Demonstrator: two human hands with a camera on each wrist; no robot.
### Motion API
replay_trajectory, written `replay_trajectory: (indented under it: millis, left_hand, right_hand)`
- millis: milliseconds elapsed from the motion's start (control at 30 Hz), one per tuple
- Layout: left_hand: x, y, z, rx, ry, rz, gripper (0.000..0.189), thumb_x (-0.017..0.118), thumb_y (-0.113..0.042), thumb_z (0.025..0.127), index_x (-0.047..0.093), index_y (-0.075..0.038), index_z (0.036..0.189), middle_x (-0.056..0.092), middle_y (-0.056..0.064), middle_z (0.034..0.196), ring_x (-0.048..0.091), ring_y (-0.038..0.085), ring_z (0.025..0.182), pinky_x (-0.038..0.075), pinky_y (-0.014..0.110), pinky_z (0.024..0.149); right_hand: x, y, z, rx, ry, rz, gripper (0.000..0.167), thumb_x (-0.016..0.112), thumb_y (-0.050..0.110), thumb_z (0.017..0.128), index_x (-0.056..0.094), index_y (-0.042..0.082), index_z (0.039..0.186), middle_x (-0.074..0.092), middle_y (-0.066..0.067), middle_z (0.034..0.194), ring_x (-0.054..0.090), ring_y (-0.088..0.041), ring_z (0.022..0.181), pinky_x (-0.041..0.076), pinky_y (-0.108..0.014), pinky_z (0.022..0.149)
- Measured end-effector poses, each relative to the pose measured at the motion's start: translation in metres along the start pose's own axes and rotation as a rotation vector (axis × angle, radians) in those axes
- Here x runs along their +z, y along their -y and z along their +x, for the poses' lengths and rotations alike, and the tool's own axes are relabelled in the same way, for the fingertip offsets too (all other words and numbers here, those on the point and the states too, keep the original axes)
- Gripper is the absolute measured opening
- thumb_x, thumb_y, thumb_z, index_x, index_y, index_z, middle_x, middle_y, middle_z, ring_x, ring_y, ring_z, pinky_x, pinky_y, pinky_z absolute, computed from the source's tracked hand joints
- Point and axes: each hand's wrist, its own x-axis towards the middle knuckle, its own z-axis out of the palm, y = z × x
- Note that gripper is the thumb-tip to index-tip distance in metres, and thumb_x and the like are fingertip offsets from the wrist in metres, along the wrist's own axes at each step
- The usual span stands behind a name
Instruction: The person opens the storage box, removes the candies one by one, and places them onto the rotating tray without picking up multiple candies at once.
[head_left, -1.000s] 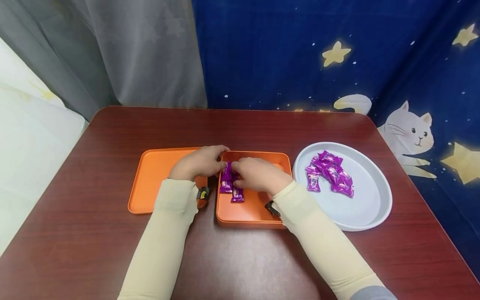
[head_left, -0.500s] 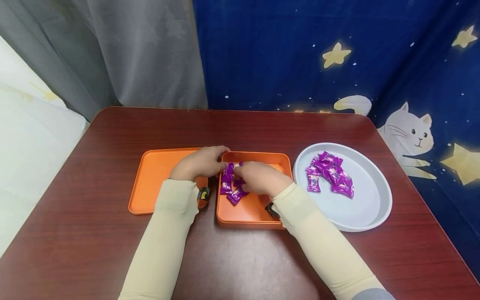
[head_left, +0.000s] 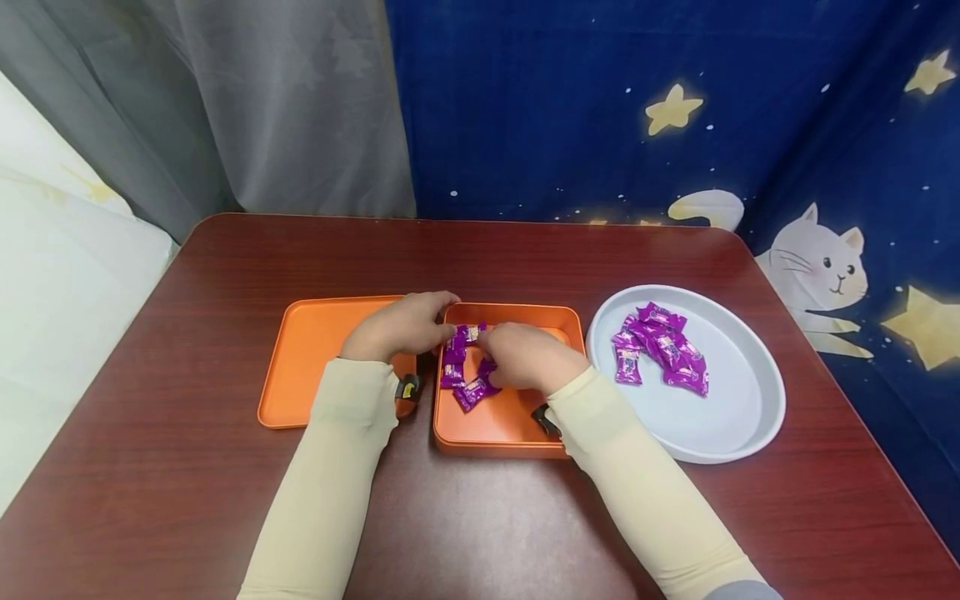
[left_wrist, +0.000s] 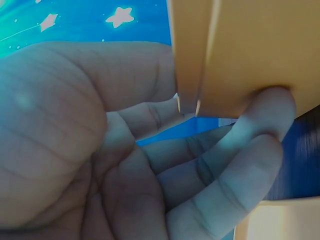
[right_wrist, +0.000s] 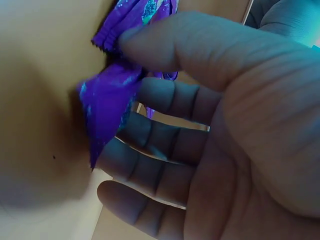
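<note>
My left hand (head_left: 401,325) holds the left wall of a shallow orange box (head_left: 517,421). In the left wrist view its thumb meets the rim, and fingers (left_wrist: 267,115) curl against the outer side. Inside the box, several purple-wrapped candies (head_left: 452,373) lie along the left side and lower left. My right hand (head_left: 528,357) reaches into the box from the right. The right wrist view has its thumb and fingers pinching a purple candy (right_wrist: 110,100), with more wrappers beside the thumb. In the head view this hand partly covers that candy.
An orange lid (head_left: 300,358) lies flat left of the box, partly under the left forearm. To the right stands a round white tray (head_left: 727,421) with a pile of purple candies (head_left: 671,346). All rest on a dark red-brown table (head_left: 450,533).
The right hand has shifted slightly right and down inside the box. The lowest candy has turned askew, and the candies there are more spread out. The left hand stays put.
</note>
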Motion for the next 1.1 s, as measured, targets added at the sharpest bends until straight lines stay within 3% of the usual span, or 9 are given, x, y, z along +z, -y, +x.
replay_trajectory:
  millis: [333,633,900,1100]
  left_hand:
    - [0.0011,-0.0006,-0.0004,-0.005,0.003,-0.006,0.049,0.057,-0.02,0.1,0.044,-0.009,0.147,0.057,0.013,0.118,0.058,0.025,0.094,0.051,0.038,0.086]
    - [-0.0002,-0.0016,-0.0018,-0.006,-0.004,0.001,0.05,0.057,-0.02,0.1,0.045,-0.009,0.147,0.057,0.013,0.12,0.057,0.027,0.098,0.05,0.04,0.09]
    - [-0.0006,-0.0016,-0.0027,-0.001,-0.008,0.013,0.05,0.058,-0.019,0.099,0.046,-0.009,0.147,0.056,0.013,0.126,0.055,0.028,0.104,0.049,0.043,0.096]
    - [-0.0001,-0.0017,-0.0028,0.0,-0.008,0.015,0.05,0.058,-0.02,0.1,0.045,-0.009,0.147,0.055,0.014,0.129,0.053,0.029,0.107,0.047,0.045,0.099]
  right_hand:
    - [0.0,0.0003,-0.0014,0.066,0.002,-0.007,0.053,0.079,0.023,0.084,0.059,0.008,0.131,0.064,-0.003,0.102,0.057,-0.02,0.088,0.051,-0.033,0.08]
    - [-0.0005,-0.0001,-0.0045,0.057,0.007,-0.025,0.053,0.075,0.016,0.087,0.057,0.007,0.135,0.066,-0.007,0.111,0.06,-0.022,0.094,0.052,-0.036,0.087]
    - [-0.0038,-0.0027,-0.008,0.069,0.01,0.052,0.047,0.071,0.019,0.09,0.059,0.007,0.134,0.065,-0.006,0.108,0.057,-0.022,0.092,0.051,-0.035,0.087]
    - [-0.0064,-0.0045,-0.01,0.092,0.031,0.066,0.059,0.073,0.023,0.09,0.052,0.009,0.144,0.063,-0.008,0.125,0.058,-0.023,0.103,0.051,-0.04,0.093]
